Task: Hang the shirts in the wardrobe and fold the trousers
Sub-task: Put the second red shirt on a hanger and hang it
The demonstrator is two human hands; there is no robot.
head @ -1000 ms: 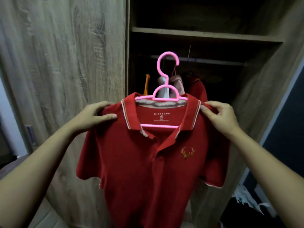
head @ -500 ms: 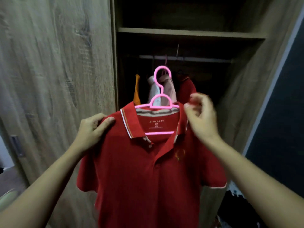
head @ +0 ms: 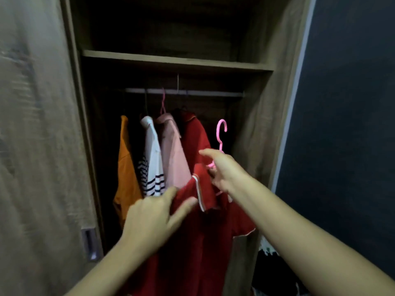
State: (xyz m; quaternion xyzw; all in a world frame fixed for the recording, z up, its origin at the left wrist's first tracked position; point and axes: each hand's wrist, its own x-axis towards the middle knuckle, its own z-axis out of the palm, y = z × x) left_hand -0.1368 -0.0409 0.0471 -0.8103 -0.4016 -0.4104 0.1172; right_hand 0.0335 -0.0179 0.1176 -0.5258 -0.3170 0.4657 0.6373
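**Hands.** The right hand [head: 224,171] grips the neck of a pink plastic hanger [head: 221,133], lower fingers curled round it and forefinger stretched out to the left. The left hand [head: 154,218] lies lower and nearer the camera, with its thumb and forefinger on either side of the shirt's shoulder. Blur hides whether they pinch the cloth. The hands are apart, one at each end of the collar.

**Wardrobe.** A wood-grain wardrobe [head: 38,124] stands open, with a plank shelf [head: 171,60] across the top.

**Task's thing.** A red polo shirt with a white-edged collar [head: 203,242] hangs from the hanger at the mouth of the wardrobe, not yet hung on the rail.

**Garments already hung.** From left to right: an orange top [head: 126,167], a white shirt with dark stripes [head: 152,167], a pale pink shirt [head: 173,159] and a second red garment [head: 196,137].

**Rail.** A grey metal rail [head: 192,92] runs left to right under the shelf, above and beyond both hands.

**Governing relation.** The hook stands upright beneath the bare stretch of rail to the right of the hung red garment. The shirt is turned side-on, so the hanger's long axis appears to lie front to back, across the rail. The right hand is nearer the rail. The next move is probably a lift up and inward by that hand.
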